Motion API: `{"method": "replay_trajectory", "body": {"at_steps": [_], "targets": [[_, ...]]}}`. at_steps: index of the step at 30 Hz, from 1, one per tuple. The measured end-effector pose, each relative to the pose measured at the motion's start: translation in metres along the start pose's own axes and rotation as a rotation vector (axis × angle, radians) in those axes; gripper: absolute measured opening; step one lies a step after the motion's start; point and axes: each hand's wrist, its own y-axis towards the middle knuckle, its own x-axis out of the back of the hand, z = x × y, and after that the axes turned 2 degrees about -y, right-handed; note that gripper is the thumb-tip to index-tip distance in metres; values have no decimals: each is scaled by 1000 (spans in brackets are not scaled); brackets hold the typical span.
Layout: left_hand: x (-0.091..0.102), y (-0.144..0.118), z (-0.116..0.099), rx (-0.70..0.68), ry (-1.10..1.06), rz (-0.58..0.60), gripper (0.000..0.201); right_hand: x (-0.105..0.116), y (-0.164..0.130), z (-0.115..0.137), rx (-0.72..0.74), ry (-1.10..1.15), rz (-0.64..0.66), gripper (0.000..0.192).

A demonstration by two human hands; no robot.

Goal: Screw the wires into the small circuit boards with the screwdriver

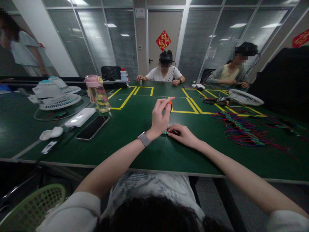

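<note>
Green table (135, 148), left hand (160, 117) raised, right hand (182, 133) flat

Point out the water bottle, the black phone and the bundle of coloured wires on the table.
water bottle (98, 94), head view, on its clear body below the pink lid
black phone (92, 127), head view, middle of its dark screen
bundle of coloured wires (243, 132), head view, on the dense middle

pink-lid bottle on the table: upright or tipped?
Upright. The bottle stands on its base on the green table, pink lid on top, beside the phone. It only looks slanted near the picture's edge.
</note>
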Motion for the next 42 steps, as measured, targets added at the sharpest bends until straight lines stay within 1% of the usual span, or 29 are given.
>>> {"method": "replay_trajectory", "body": {"at_steps": [3,7,13,26,34,40,42], "targets": [[1,0,1,-10,-14,5,30,-1,0,-1,7,0,-5,12],[0,0,0,-18,-18,-23,27,-1,0,-2,5,-1,-7,12],[0,0,-3,-21,2,-32,25,-1,0,-1,-7,1,0,13],[0,1,-1,-18,-10,15,24,0,1,1,3,3,-1,12],[-2,1,0,-28,47,-29,16,0,1,1,-2,2,6,13],[0,0,0,-6,-40,26,24,0,0,1,-3,-1,0,12],[0,-1,0,1,-64,26,26,0,0,1,-4,-1,-2,12]]}}
